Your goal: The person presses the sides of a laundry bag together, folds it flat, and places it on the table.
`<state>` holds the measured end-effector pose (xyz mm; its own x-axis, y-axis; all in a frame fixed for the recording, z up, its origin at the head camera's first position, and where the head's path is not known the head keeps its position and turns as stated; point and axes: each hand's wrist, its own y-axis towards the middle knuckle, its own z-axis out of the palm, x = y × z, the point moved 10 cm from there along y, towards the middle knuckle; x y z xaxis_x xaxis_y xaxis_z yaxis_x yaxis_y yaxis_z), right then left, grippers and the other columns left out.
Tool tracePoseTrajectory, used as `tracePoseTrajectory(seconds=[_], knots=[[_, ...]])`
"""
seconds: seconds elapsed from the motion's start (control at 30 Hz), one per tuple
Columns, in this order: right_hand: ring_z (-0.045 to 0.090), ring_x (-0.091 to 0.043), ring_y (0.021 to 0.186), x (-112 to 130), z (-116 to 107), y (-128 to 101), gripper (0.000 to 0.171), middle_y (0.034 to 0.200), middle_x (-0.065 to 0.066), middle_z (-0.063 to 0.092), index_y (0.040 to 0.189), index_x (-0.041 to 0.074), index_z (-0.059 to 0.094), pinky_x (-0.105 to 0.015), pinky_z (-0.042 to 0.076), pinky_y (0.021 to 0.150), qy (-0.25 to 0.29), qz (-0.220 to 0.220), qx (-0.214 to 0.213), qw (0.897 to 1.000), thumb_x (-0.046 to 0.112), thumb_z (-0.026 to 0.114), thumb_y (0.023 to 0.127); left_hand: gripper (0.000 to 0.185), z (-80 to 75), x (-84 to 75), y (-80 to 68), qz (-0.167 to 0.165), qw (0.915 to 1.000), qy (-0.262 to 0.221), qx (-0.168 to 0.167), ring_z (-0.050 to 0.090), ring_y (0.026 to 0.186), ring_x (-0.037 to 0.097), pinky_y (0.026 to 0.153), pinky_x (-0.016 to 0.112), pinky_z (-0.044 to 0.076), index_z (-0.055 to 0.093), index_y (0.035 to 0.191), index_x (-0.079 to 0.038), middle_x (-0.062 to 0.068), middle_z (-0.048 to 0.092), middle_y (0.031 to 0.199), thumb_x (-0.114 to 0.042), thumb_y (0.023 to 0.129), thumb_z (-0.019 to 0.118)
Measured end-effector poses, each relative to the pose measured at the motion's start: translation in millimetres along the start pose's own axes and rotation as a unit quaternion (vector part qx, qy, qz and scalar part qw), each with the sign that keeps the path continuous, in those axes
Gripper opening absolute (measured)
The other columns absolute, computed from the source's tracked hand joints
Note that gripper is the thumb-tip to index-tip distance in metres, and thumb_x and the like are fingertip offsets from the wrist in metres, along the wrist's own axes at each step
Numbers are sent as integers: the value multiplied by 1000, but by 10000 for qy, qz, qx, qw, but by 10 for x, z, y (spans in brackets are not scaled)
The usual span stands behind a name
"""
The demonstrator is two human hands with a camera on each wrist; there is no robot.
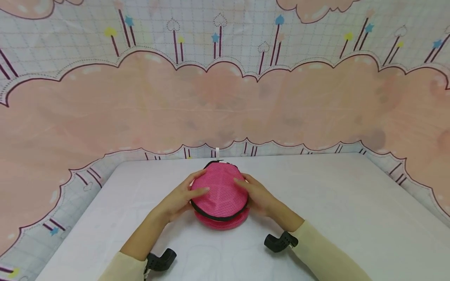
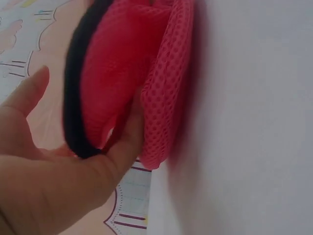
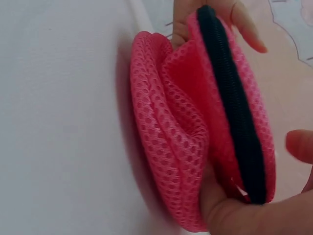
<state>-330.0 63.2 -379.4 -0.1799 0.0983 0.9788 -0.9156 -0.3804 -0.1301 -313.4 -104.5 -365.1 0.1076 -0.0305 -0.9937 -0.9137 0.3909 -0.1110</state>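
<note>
- The left hand cups the left flank of a round pink mesh pouch, thumb lying across the top panel and fingers curled in beneath the black zip band. In the left wrist view those fingers are wedged into the fold between the upper and lower mesh layers, so the hand has hold of the pouch rather than merely resting against it.
- The right hand mirrors it on the right flank. Its thumb tucks under the upper layer, as the right wrist view shows, and its fingers curve round the rim.
- Judging from the paired grip, the two hands steady the soft pouch from both sides so the limp mesh keeps its domed shape and the zipped upper half stays lifted off the lower.
- The pouch sits on the worktop, near its far edge and roughly centred, with its lower mesh layer spread flat against the surface. A small zip pull shows at the far side of the rim.
- Both forearms wear pale cream sleeves, and a black camera mount sits at each wrist.
- The worktop is plain white and matte, with a faint crease or two.
- A printed fabric backdrop wraps round behind and to both sides: big pink cloud shapes on a pale grid, dotted with small stars and hearts on dark stems.
</note>
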Motion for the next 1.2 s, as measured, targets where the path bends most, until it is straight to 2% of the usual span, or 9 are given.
tracePoseTrajectory(seconds=[0.13, 0.23, 0.37, 0.5, 0.63, 0.87, 0.93, 1.07, 1.2], knots=[[51, -32, 118, 90, -108, -26, 57, 134, -17, 47, 146, 9, 34, -49, 46, 93, -932, -55, -537, 9942, 31, 55, 97, 68, -106, -92, -31, 65, 9974, 563, -442, 56, 107, 30, 86, 44, 50, 28, 149, -20, 22, 42, 132, -24, 92, 65], [53, -31, 114, 198, -169, -42, 57, 129, -17, 52, 145, 9, 36, -46, 50, 88, -1644, -277, -812, 9827, 31, 55, 97, 73, -174, -188, -59, 262, 9892, 1164, -852, 53, 108, 32, 86, 42, 50, 27, 150, -16, 22, 40, 132, -30, 91, 66], [53, -31, 115, 349, -216, -55, 57, 127, -16, 54, 145, 9, 38, -45, 50, 88, -2587, -745, -998, 9579, 31, 58, 95, 78, -204, -309, -75, 695, 9706, 1956, -1216, 44, 121, 34, 94, 47, 44, 26, 151, -20, 16, 37, 140, -37, 88, 69], [46, -33, 125, 429, -176, -50, 59, 135, -15, 49, 145, 9, 37, -48, 45, 96, -3267, -1187, -835, 9339, 31, 59, 95, 80, -141, -423, -77, 1192, 9569, 2340, -1240, 34, 133, 33, 104, 52, 34, 25, 152, -21, 11, 33, 148, -38, 87, 70], [32, -32, 137, 425, -84, -23, 64, 148, -14, 36, 148, 6, 32, -49, 34, 105, -3702, -1443, -495, 9163, 34, 56, 96, 87, -47, -493, -44, 1321, 9294, 3233, -1197, 23, 140, 33, 105, 57, 29, 21, 153, -17, 10, 26, 154, -47, 86, 67], [4, -28, 145, 444, 86, 31, 72, 158, -9, 15, 154, 9, 17, -59, 20, 108, -4456, -1707, -166, 8786, 42, 48, 98, 101, 150, -514, 93, 1567, 8502, 4996, -553, 7, 145, 29, 109, 55, 23, 13, 153, -4, 12, 10, 159, -60, 84, 61], [1, -27, 145, 436, 145, 54, 73, 159, -9, 12, 154, 8, 15, -57, 18, 109, -4612, -1766, -41, 8695, 43, 46, 98, 102, 192, -486, 128, 1614, 8335, 5270, -384, 5, 145, 29, 109, 53, 25, 13, 153, -3, 12, 8, 159, -61, 84, 61], [-2, -28, 145, 388, 240, 79, 74, 159, -10, 8, 152, 4, 14, -51, 14, 112, -4890, -1875, 121, 8518, 44, 45, 99, 103, 269, -398, 170, 1667, 8161, 5532, -60, 5, 145, 31, 107, 52, 30, 14, 152, -2, 13, 8, 159, -61, 83, 62], [-2, -29, 145, 331, 305, 75, 73, 159, -11, 7, 151, 0, 16, -48, 14, 113, -5096, -2024, 163, 8361, 42, 46, 99, 105, 313, -328, 166, 1748, 8121, 5567, 95, 8, 144, 34, 107, 52, 30, 17, 152, -1, 15, 11, 158, -61, 80, 64]])
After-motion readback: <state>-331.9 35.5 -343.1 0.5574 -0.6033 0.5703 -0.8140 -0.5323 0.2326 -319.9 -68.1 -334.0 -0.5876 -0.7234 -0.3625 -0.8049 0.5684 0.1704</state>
